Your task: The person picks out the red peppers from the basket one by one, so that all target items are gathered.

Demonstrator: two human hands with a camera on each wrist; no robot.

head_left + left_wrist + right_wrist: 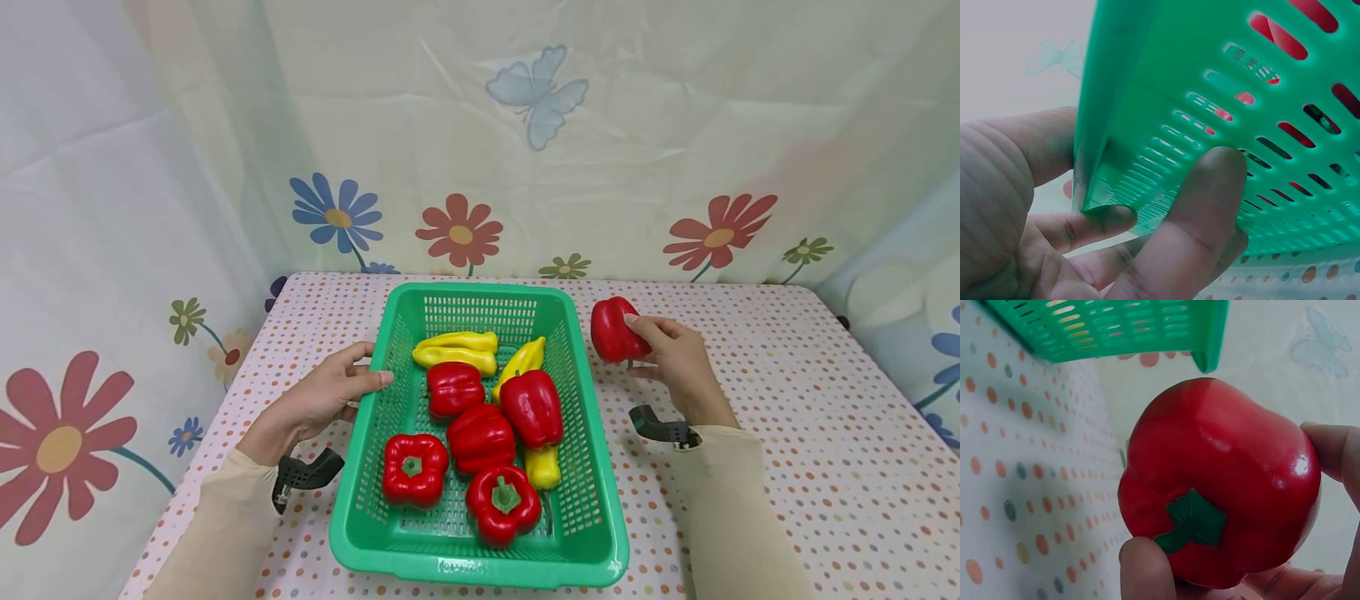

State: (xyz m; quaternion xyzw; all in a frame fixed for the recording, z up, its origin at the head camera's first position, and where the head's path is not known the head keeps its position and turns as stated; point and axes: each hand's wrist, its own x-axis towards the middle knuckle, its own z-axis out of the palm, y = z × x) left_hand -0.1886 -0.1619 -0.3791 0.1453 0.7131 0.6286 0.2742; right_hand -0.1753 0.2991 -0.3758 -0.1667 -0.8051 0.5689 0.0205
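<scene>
My right hand (678,358) has thumb and fingers clamped on a glossy red bell pepper (611,331) with a green stem, held just outside the right wall of a rectangular green slotted plastic basket (555,573). My left hand (322,402) grips the basket's left rim, thumb over it. Inside: five more red bell peppers (480,437), plus elongated yellow peppers (454,359).

Soft light, white glare on red pepper (1229,459)
</scene>
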